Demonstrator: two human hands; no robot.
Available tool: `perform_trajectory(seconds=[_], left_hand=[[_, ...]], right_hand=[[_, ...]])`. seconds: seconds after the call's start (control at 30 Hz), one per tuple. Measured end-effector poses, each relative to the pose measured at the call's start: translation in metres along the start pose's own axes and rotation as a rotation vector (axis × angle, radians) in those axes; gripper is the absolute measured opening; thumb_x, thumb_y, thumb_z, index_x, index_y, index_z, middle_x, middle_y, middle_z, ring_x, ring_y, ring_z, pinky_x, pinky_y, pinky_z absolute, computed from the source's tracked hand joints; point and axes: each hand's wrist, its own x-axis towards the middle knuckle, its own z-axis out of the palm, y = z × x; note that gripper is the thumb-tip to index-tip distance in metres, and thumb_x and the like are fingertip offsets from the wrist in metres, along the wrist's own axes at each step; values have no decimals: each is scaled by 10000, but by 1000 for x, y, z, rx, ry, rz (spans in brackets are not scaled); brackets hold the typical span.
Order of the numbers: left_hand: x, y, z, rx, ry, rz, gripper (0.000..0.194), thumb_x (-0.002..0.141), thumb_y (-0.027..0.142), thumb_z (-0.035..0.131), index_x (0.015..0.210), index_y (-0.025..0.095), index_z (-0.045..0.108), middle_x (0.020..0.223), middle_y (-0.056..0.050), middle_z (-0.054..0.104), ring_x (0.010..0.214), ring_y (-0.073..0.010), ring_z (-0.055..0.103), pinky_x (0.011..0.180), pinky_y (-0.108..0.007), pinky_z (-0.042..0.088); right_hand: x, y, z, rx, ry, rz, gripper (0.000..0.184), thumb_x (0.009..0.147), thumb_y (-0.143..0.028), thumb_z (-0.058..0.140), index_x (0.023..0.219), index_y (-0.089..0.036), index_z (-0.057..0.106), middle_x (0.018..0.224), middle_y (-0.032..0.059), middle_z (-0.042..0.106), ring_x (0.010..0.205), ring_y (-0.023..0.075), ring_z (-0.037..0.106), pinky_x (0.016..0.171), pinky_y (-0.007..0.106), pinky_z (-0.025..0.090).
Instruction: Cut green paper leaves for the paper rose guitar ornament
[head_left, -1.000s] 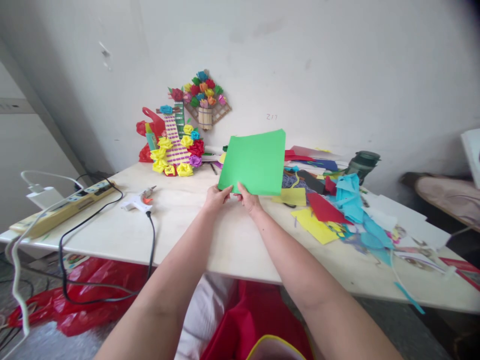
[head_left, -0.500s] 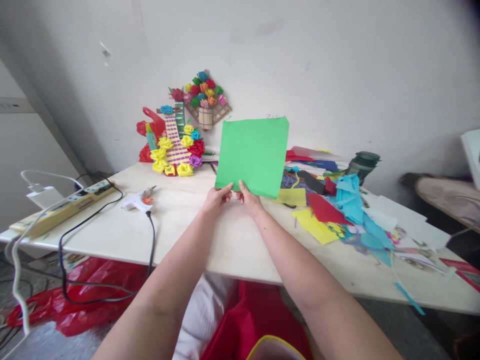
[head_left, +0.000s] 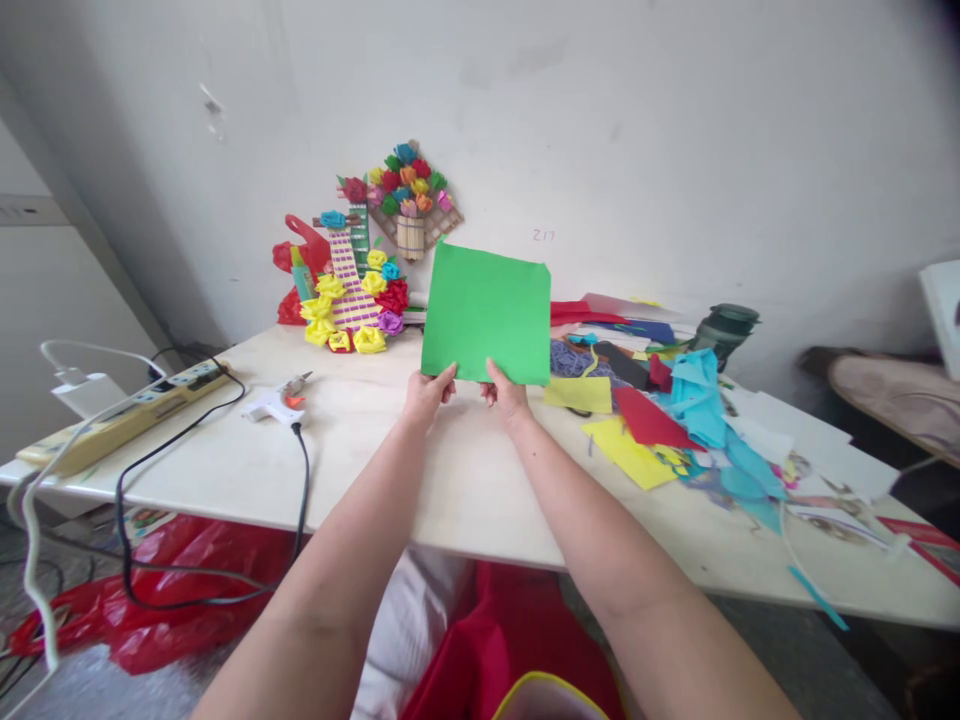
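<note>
A green sheet of paper (head_left: 486, 312) is held up over the table, its face toward me. My left hand (head_left: 430, 392) pinches its lower left edge, thumb in front and fingers behind. Near the lower right part of the same edge, my right hand (head_left: 505, 392) grips it the same way. The sheet's top edge is slightly uneven, with a small point at the upper left corner. Whatever lies directly behind the paper is hidden.
On the left of the white table (head_left: 360, 470) lie a glue gun (head_left: 274, 405) and a power strip (head_left: 135, 420). Paper flower decorations (head_left: 349, 280) stand at the back. Coloured paper scraps (head_left: 637, 450), purple yarn (head_left: 581, 362) and a dark bottle (head_left: 724, 335) occupy the right.
The green sheet has shifted a little left and down and turned slightly clockwise, uncovering marks on the wall. My hands have moved slightly apart along its lower edge.
</note>
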Motion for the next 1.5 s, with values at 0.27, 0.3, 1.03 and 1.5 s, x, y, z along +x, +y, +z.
perform_trajectory(seconds=[0.27, 0.3, 1.03, 1.5], left_hand=[[-3, 4, 4, -106, 6, -34, 378, 667, 461, 651, 535, 117, 572, 507, -38, 573, 385, -66, 430, 409, -221, 332], [-3, 4, 4, -130, -9, -49, 366, 651, 458, 668, 566, 112, 582, 540, -45, 594, 393, -68, 441, 412, -221, 344], [-5, 1, 7, -3, -87, -44, 372, 615, 474, 687, 552, 129, 564, 506, -22, 550, 399, -72, 429, 403, -217, 321], [2, 1, -1, -266, 78, -135, 436, 621, 406, 704, 900, 115, 537, 758, -73, 652, 613, -173, 656, 491, -218, 451]], right_hand=[[5, 3, -3, 2, 89, -8, 399, 601, -560, 646, 633, -187, 508, 434, -29, 506, 349, 80, 408, 328, 229, 256], [5, 3, -3, -1, 86, -6, 406, 599, -568, 645, 632, -186, 509, 435, -27, 507, 348, 79, 405, 329, 230, 257], [-1, 2, 0, -159, -142, -12, 378, 656, -452, 617, 427, -181, 487, 380, -37, 461, 327, 52, 341, 368, 223, 259], [2, -4, -6, -36, -32, 43, 342, 577, -452, 697, 509, -150, 553, 420, -10, 547, 320, 54, 377, 327, 209, 278]])
